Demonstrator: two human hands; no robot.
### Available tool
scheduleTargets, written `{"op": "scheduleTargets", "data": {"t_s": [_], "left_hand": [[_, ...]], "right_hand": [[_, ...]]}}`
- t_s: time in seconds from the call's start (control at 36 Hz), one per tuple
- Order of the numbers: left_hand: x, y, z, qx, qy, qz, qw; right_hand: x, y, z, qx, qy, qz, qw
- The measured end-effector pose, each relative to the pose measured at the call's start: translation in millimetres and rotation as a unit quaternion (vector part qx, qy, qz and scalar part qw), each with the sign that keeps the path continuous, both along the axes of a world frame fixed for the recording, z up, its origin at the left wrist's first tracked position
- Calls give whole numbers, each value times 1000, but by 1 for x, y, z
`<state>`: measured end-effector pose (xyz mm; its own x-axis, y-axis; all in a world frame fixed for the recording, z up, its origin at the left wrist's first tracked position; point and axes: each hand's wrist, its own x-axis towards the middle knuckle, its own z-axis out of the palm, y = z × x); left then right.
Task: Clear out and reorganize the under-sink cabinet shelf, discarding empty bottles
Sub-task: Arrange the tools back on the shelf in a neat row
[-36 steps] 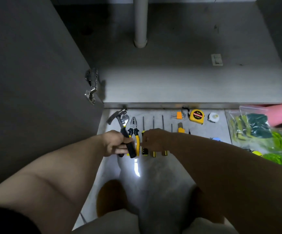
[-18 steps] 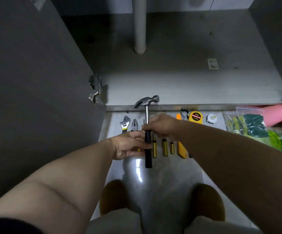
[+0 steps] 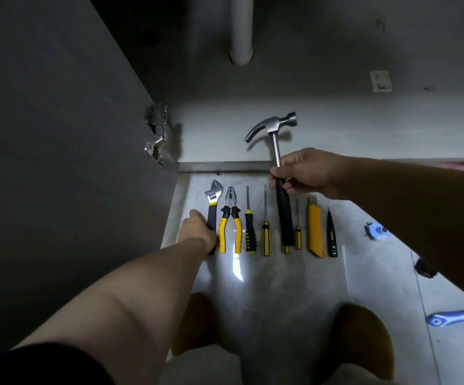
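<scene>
The right hand (image 3: 305, 173) is clenched around the claw hammer with a polished steel head and black rubber grip (image 3: 279, 173), gripping it high on the shaft where metal meets rubber, so the head points out over the bare grey cabinet shelf (image 3: 336, 126) and the handle hangs down over the row of tools on the pale tiled floor (image 3: 280, 287). Holding it near the head looks chosen for control, to lay it flat on the shelf rather than swing it. The left hand (image 3: 197, 232) is closed on the lower handle of the adjustable wrench with a steel jaw and black-and-yellow grip (image 3: 212, 204), which lies at the left end of the row, just beside the yellow-handled combination pliers (image 3: 230, 218). The tools lie parallel, tips toward the cabinet, probably sorted so each can be taken in turn: a black-handled screwdriver (image 3: 249, 223), a yellow-handled screwdriver (image 3: 265, 226), a yellow utility knife (image 3: 315, 226) and a slim black tester pen (image 3: 332, 234). The shelf itself holds nothing but the white drain pipe (image 3: 241, 29) passing down to it, so restocking seems just begun; no bottles are visible
</scene>
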<state>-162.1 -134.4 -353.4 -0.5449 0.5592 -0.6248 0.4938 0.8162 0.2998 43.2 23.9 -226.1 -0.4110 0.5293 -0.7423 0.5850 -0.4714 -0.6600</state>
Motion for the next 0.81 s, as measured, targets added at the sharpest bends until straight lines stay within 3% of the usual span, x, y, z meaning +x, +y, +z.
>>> {"op": "scheduleTargets", "data": {"t_s": [0.22, 0.39, 0.5, 0.67, 0.81], "left_hand": [[1, -5, -5, -12, 34, -41, 999], [3, -2, -1, -35, 10, -3, 999], [-3, 1, 14, -70, -100, 47, 991], [-12, 15, 67, -113, -272, 108, 949], [-9, 30, 146, -100, -352, 59, 929]], "right_hand": [[-11, -18, -19, -8, 21, -22, 1000], [-13, -27, -20, 4, 12, 6, 1000], [-10, -22, -6, 17, 14, 38, 999], [-7, -19, 35, 40, -10, 39, 998], [0, -31, 85, 78, -16, 21, 997]]}}
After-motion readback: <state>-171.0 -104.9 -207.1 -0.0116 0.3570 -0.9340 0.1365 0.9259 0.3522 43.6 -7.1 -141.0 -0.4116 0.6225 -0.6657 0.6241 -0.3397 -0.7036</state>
